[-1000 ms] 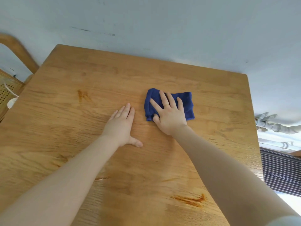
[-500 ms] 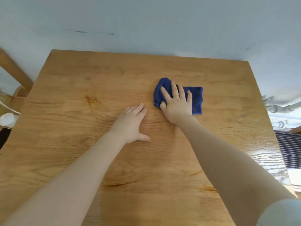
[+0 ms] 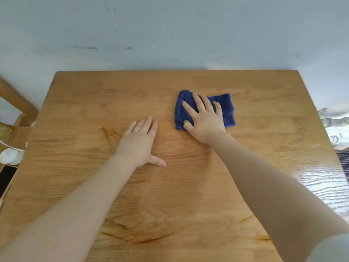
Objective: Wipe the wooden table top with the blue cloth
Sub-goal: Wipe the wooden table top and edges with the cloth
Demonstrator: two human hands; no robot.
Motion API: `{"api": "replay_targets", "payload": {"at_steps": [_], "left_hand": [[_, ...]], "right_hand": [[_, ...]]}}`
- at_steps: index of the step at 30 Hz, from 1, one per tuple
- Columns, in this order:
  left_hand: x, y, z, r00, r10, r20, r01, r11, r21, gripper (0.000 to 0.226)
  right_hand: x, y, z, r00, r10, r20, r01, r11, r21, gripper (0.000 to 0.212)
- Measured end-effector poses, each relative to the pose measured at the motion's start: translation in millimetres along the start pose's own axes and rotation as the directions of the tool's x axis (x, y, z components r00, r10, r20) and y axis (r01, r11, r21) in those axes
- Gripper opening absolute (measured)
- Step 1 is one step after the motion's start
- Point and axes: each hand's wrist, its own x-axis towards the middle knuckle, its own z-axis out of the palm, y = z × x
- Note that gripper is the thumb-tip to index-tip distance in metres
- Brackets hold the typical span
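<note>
A folded blue cloth (image 3: 227, 108) lies on the wooden table top (image 3: 85, 186), right of centre and toward the far edge. My right hand (image 3: 204, 120) presses flat on it with fingers spread, thumb hooked at the cloth's near left corner; a ring shows on one finger. My left hand (image 3: 140, 142) rests palm down on the bare wood just left of the cloth, fingers together, thumb out, holding nothing. A dark brown streak (image 3: 107, 132) marks the wood left of my left hand.
A pale wall (image 3: 170, 35) runs right behind the table's far edge. A wooden chair (image 3: 17, 103) stands at the left, with a white round object (image 3: 9, 156) and a dark flat object (image 3: 6, 178) below it. Pipes (image 3: 332, 120) and a ribbed grille (image 3: 344, 163) sit at the right.
My right hand has slid the cloth a little farther from me and to the right. The view has tilted, squaring the table. My left hand stays flat on the wood.
</note>
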Motion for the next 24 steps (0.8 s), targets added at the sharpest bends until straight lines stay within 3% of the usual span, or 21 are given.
{"api": "replay_targets", "payload": {"at_steps": [3,5,9,12,14,16,21,24], "left_hand": [[-2,-3,4,1.0,0.016,-0.01,-0.017,0.997,-0.081,0.13],[-3,-5,6,0.999,0.018,-0.035,-0.023,0.99,-0.142,0.13],[1,-7,7,0.995,0.043,-0.085,-0.056,0.985,-0.164,0.128],[0,-8,6,0.996,0.055,-0.075,-0.067,0.984,-0.164,0.127],[-2,-8,6,0.996,0.054,-0.069,-0.063,0.988,-0.142,0.128],[-2,-7,4,0.997,0.063,-0.05,-0.068,0.991,-0.118,0.129],[1,-7,7,0.996,0.053,-0.075,-0.062,0.991,-0.117,0.126],[2,-7,10,0.995,0.052,-0.085,-0.062,0.99,-0.126,0.126]], "right_hand": [[-21,-19,2,0.999,0.042,0.007,-0.043,0.999,0.031,0.06],[-52,-41,7,0.999,-0.034,-0.003,0.034,0.997,0.063,0.069],[-71,-47,8,0.989,-0.144,-0.04,0.148,0.982,0.116,0.064],[-33,-38,1,0.999,0.004,-0.032,0.0,0.995,0.101,0.069],[-13,-40,-2,0.989,0.146,0.018,-0.147,0.983,0.11,0.06],[-17,-47,-2,0.983,0.172,0.07,-0.179,0.977,0.119,0.057],[-96,-72,9,0.999,-0.039,0.024,0.037,0.996,0.079,0.069],[-96,-64,5,0.994,-0.087,0.068,0.08,0.992,0.097,0.072]]}}
